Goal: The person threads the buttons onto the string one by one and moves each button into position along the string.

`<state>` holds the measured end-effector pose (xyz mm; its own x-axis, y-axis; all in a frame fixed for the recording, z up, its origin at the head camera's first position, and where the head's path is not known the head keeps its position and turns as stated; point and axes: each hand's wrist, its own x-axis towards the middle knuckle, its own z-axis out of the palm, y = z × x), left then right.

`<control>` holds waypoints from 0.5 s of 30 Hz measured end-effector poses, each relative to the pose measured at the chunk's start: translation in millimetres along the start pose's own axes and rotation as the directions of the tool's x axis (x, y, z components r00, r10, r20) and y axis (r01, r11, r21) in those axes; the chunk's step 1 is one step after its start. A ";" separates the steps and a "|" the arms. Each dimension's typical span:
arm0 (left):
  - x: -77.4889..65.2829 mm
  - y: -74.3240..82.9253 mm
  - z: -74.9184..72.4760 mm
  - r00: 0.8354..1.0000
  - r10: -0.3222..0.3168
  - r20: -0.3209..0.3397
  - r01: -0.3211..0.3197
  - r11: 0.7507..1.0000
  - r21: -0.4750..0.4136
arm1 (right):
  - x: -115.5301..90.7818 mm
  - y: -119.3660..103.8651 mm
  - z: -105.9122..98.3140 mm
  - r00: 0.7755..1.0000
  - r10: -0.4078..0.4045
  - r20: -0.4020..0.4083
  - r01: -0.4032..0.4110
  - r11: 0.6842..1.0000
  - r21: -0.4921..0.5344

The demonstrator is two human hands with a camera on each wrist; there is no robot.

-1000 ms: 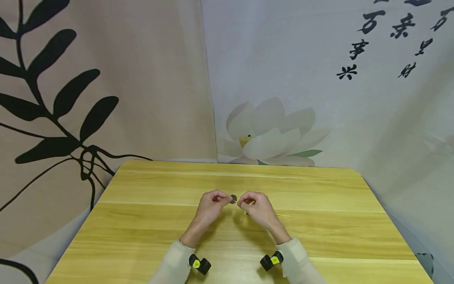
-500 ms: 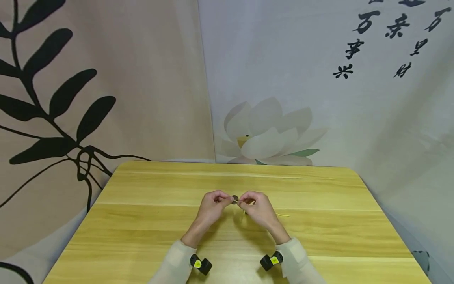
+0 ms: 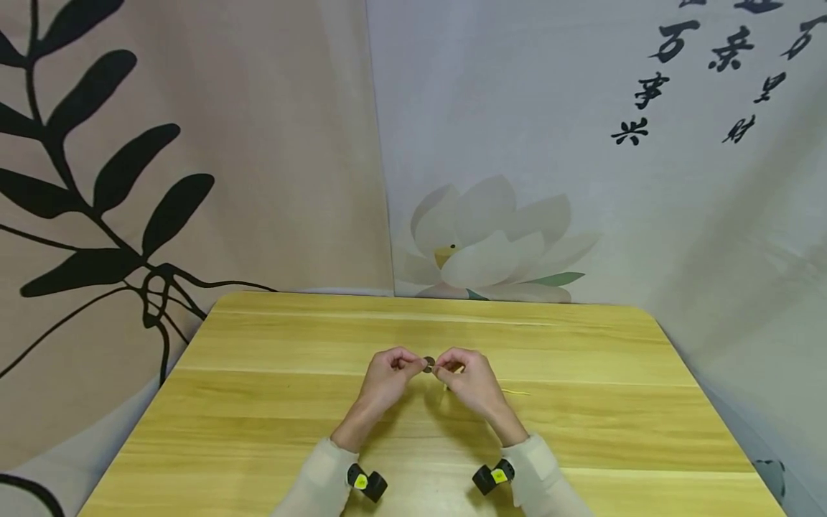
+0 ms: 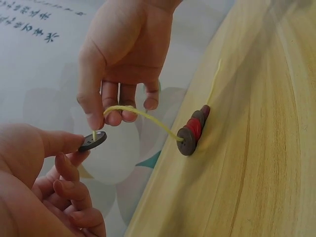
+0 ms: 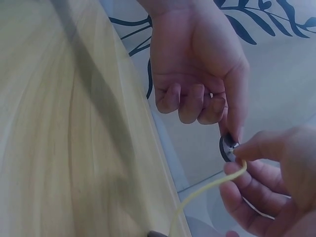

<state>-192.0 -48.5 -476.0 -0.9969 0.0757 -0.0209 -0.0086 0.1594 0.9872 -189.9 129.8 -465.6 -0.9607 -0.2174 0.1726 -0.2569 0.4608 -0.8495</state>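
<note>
My left hand (image 3: pixel 384 380) pinches a dark round button (image 4: pixel 93 141) by its edge, between thumb and fingertips. Held by the thumb and fingertips of my right hand (image 3: pixel 473 382), the end of a yellow string (image 4: pixel 143 114) sits at the button's holes. From there the string arcs down through a row of several buttons on the table: a grey-brown button (image 4: pixel 186 142) in front, a red button (image 4: pixel 194 128) behind it, then darker ones. In the right wrist view the held button (image 5: pixel 228 148) faces the right fingertips. The right hand hides most of the row in the head view.
The wooden table (image 3: pixel 258 431) reaches back to printed curtains (image 3: pixel 291 143). A loose tail of string (image 3: pixel 517 393) lies on the tabletop right of the right hand. Each forearm wears a small black wrist camera (image 3: pixel 367 482).
The left hand has shifted slightly right with the button, closing the small gap to the right fingertips. The right hand has stayed almost in place, and the string end now meets the button.
</note>
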 end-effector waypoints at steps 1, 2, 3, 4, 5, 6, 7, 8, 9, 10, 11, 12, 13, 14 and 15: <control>-0.1 -0.2 0.3 1.000 -0.001 0.000 0.001 1.000 0.000 | 0.0 0.2 0.6 1.000 -0.003 -0.002 0.003 1.000 -0.003; -0.5 0.0 0.4 1.000 0.000 0.000 0.000 1.000 -0.001 | -0.2 0.1 1.1 1.000 -0.005 -0.001 0.005 1.000 -0.006; -0.8 0.2 0.5 1.000 0.000 -0.001 0.000 1.000 -0.003 | -0.4 0.1 1.5 1.000 -0.006 -0.001 0.006 1.000 -0.008; -0.7 -0.4 0.7 1.000 0.000 -0.002 0.000 1.000 -0.003 | -0.4 0.1 2.1 1.000 -0.009 -0.001 0.009 1.000 -0.012; -1.2 0.0 0.8 1.000 0.000 -0.002 0.000 1.000 -0.004 | -0.3 0.2 2.7 1.000 -0.012 -0.002 0.012 1.000 -0.016; -1.8 0.5 0.9 1.000 -0.001 -0.003 0.001 1.000 -0.005 | -0.2 0.2 3.3 1.000 -0.014 -0.003 0.014 1.000 -0.016; -2.3 0.9 1.0 1.000 -0.002 -0.003 0.002 1.000 -0.007 | 0.0 0.1 3.8 1.000 -0.016 -0.005 0.016 1.000 -0.017; -2.3 1.0 1.1 1.000 -0.003 -0.004 0.003 1.000 -0.009 | 0.1 0.2 4.2 1.000 -0.020 -0.006 0.020 1.000 -0.018; -2.5 1.4 1.2 1.000 -0.003 -0.005 0.003 1.000 -0.010 | 0.3 0.0 4.6 1.000 -0.022 -0.009 0.021 1.000 -0.018; -2.7 1.8 1.4 1.000 -0.004 -0.006 0.004 1.000 -0.009 | 0.5 0.0 4.9 1.000 -0.026 -0.013 0.026 1.000 -0.018; -2.9 2.7 1.6 1.000 -0.005 -0.006 0.005 1.000 -0.009 | 0.7 0.0 5.2 0.999 -0.029 -0.016 0.029 0.999 -0.018; -2.9 3.0 1.8 1.000 -0.007 -0.008 0.007 1.000 -0.006 | 0.8 -0.1 5.3 0.999 -0.032 -0.018 0.031 0.999 -0.018; -2.6 3.1 2.0 1.000 -0.008 -0.010 0.008 1.000 -0.001 | 0.9 -0.1 5.4 0.999 -0.034 -0.020 0.034 0.999 -0.019; -2.4 3.1 2.2 1.000 -0.009 -0.012 0.009 1.000 0.004 | 1.0 -0.2 5.5 0.999 -0.036 -0.021 0.035 0.999 -0.020; -2.4 3.4 2.5 1.000 -0.012 -0.012 0.012 1.000 0.008 | 1.0 -0.3 5.5 0.999 -0.037 -0.023 0.036 0.999 -0.022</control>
<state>-189.4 -45.7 -473.0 -0.9976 0.0624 -0.0305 -0.0196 0.1686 0.9855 -190.2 124.7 -467.9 -0.9528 -0.2144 0.2149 -0.2937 0.4716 -0.8314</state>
